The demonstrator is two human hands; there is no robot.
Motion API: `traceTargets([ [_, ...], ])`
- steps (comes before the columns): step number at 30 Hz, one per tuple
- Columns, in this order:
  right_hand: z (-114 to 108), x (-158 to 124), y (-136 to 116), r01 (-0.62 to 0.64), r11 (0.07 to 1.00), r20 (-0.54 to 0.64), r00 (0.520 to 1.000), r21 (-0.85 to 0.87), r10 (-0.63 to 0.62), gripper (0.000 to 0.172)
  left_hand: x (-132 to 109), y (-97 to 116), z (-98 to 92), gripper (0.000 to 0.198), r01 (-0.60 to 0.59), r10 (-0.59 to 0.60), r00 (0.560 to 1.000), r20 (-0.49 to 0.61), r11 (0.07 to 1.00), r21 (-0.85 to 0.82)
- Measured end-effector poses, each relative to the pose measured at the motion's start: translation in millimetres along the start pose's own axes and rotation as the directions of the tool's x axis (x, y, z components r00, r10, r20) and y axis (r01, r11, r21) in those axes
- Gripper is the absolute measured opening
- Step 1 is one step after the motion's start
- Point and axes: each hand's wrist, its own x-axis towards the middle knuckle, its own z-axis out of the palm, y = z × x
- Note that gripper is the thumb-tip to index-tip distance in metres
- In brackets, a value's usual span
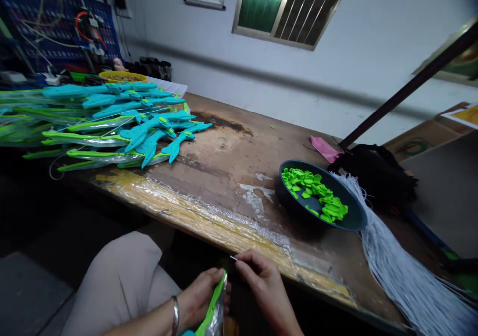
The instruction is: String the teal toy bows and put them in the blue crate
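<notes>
My left hand, with a metal bangle at its wrist, is closed around a long green plastic piece with clear film along it, and a bit of turquoise shows at its lower end. Thumb and forefinger of my right hand pinch a thin white string, whose tip sticks out to the left. Both hands are low, just in front of the table edge, a small gap apart. Most of the string and the lower part of the green piece are hidden.
Many similar turquoise and green pieces lie heaped at the table's left. A dark bowl holds small green plastic parts. Beside it a bundle of white strings hangs over the edge. Yellowish tape covers the table's front edge.
</notes>
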Motion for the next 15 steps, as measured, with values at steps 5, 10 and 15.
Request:
traceTargets([
  [5, -18, -21, -17, 0.142, 0.985, -0.105, 0.983, -0.095, -0.151, 0.023, -34, 8, 20.9, 0.052, 0.003, 0.006, 0.969, 0.248, 0.999, -0.035],
  [10, -29, -48, -49, 0.382, 0.897, -0.116, 0.903, -0.224, -0.414, 0.016, -57, 37, 40.7, 0.046, -0.179, 0.173, 0.871, 0.460, 0.983, -0.030],
  [15, -19, -52, -64, 0.432, 0.826, -0.215, 0.823, -0.363, -0.525, 0.017, -54, 51, 50.8, 0.036, -0.276, 0.267, 0.836, 0.480, 0.960, -0.054],
])
